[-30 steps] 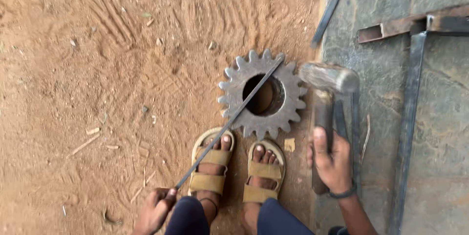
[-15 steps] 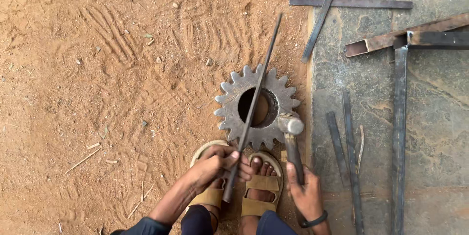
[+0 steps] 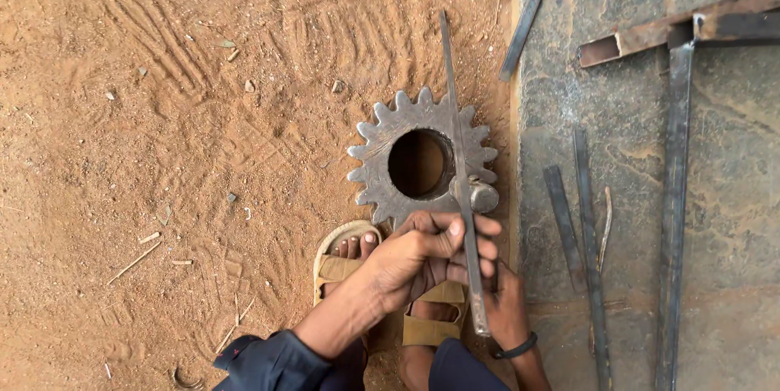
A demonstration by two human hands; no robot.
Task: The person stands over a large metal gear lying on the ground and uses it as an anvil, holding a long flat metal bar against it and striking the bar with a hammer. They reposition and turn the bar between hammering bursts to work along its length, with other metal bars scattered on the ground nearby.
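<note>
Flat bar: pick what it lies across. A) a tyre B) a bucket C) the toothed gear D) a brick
C: the flat bar, gripped by the left hand, crosses the gear beside its centre hole, with the hammer head against it.

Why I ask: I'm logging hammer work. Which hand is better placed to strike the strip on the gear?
Right, probably. The right hand grips the hammer, whose head sits by the metal strip over the gear. The left hand is pinching the strip.
</note>
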